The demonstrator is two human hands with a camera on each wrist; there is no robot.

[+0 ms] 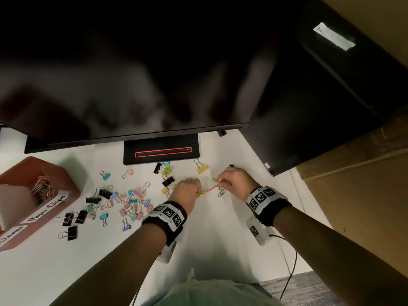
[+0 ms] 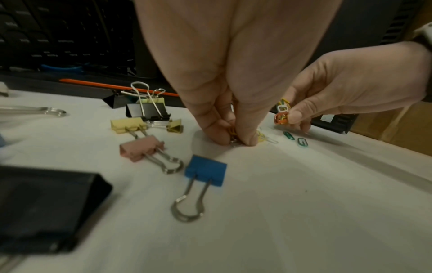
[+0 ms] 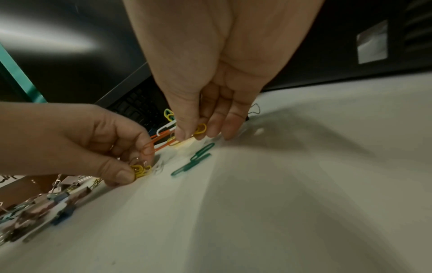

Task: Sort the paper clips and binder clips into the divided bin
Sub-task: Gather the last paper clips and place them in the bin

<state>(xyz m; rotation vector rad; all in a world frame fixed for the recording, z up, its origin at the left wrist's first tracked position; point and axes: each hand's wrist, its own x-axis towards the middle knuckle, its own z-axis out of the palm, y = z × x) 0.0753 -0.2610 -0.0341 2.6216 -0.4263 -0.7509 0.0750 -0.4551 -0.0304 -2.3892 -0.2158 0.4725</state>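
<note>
Your forearms fill the near edge. At far left, the divided bin [image 1: 68,191] already holds paper clips. Binder clips [image 1: 123,204] lie scattered on the table [image 1: 220,239]. Your left hand [image 1: 187,191] pinches yellow paper clips [image 3: 140,170]; your right hand [image 1: 234,181] pinches several more, probably gathering a bunch. Green paper clips [image 3: 194,160] remain just beside it.

From the top centre my right hand [image 3: 210,103] reaches down to the white bench [image 3: 292,194], pinching a yellow paper clip [image 3: 200,129], while at left my left hand [image 3: 81,144] pinches a cluster of yellow clips [image 3: 140,170], with two green clips [image 3: 194,159] lying between them.
</note>
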